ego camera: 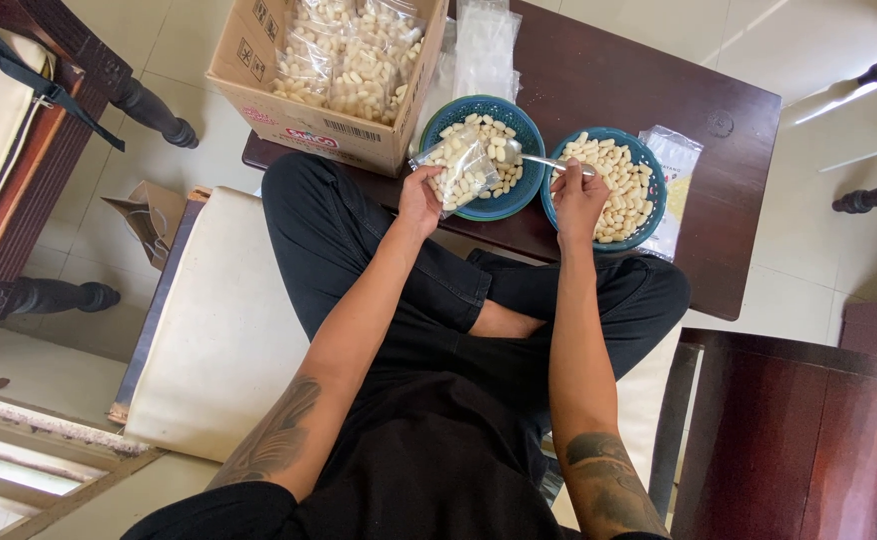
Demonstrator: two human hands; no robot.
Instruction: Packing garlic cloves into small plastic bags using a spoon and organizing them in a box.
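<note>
My left hand point(420, 200) holds a small clear plastic bag point(462, 170) partly filled with white pieces, tilted over a blue bowl point(489, 110). My right hand point(580, 197) grips a metal spoon point(539, 159) whose bowl end reaches toward the bag's mouth. A second blue bowl point(649, 175) heaped with the same white pieces stands to the right, under my right hand. Both bowls rest on a dark wooden table point(679, 100).
A cardboard box point(289, 110) with several filled bags stands at the table's left corner. Empty clear bags point(484, 45) lie behind the bowls, another flat bag point(676, 165) at right. I sit cross-legged on a cream cushion point(229, 330). Dark wooden furniture point(789, 430) flanks both sides.
</note>
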